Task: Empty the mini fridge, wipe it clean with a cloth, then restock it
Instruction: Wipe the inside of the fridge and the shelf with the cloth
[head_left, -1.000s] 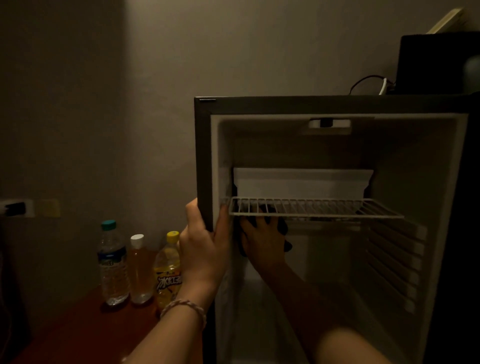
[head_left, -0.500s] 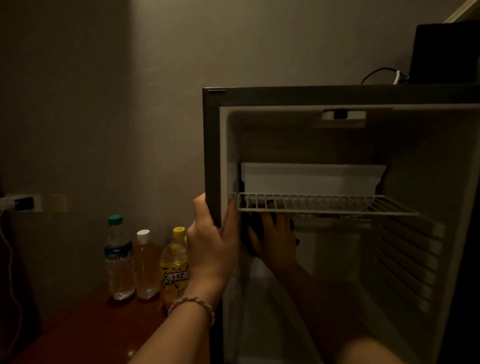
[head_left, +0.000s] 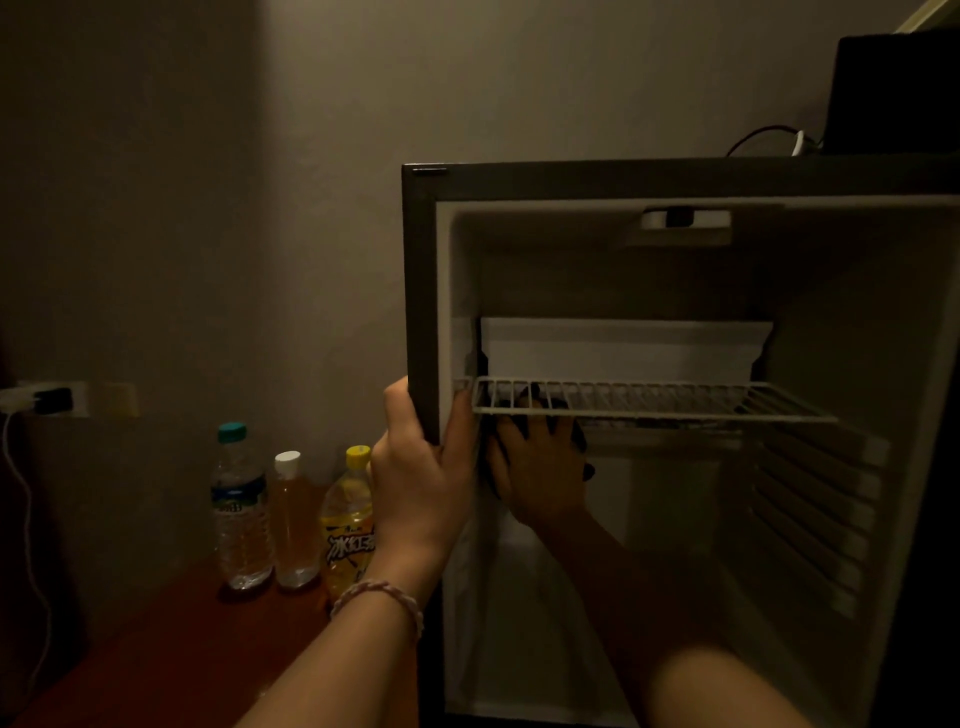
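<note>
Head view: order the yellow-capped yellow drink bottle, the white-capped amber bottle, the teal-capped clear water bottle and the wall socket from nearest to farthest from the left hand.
From the left hand gripping the fridge's edge:
1. Yellow-capped yellow drink bottle, just left of it.
2. White-capped amber bottle, next leftward.
3. Teal-capped clear water bottle, leftmost bottle.
4. Wall socket, far left.

Open mini fridge (head_left: 675, 179) at 3 o'clock, wire shelf (head_left: 649, 400) inside; three bottles (head_left: 293, 514) on the table (head_left: 171, 654) at 8 o'clock beside it.

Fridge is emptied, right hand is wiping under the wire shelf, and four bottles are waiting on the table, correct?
Not quite: the head view shows three bottles on the table, not four. The fridge is emptied and the right hand works under the wire shelf.
</note>
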